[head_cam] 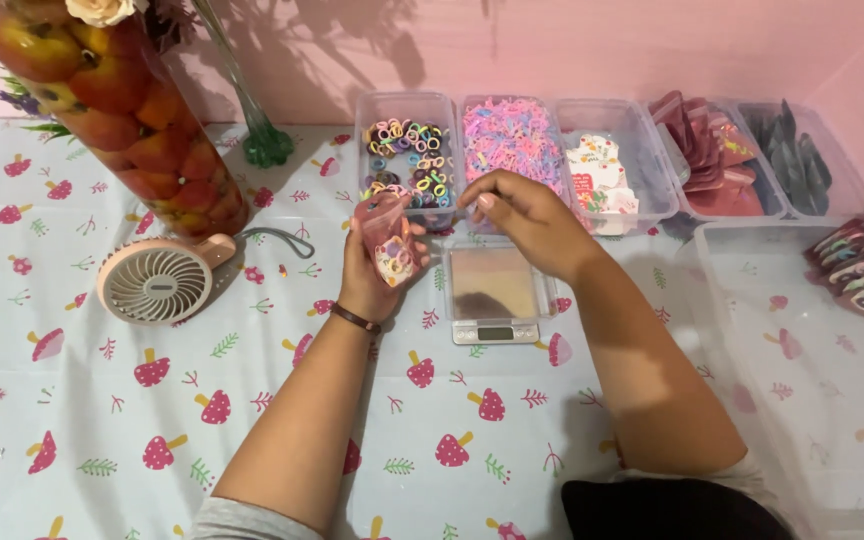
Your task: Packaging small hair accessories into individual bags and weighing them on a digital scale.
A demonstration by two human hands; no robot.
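Head view: left hand [377, 265] grip clamped on pouch [388, 240]; right hand [524, 215] grip apart above scale [493, 297].

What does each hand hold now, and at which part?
The left hand holds a small clear bag of hair ties around its lower part. The right hand seems empty.

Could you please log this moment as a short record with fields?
Left hand: holds a small clear pouch with tiny coloured hair ties inside
Right hand: empty, fingers curled, above the bin of pastel bands
Scale: between the hands, platform bare
Bin of coloured rings: behind the pouch
Fan: lying left on the tablecloth
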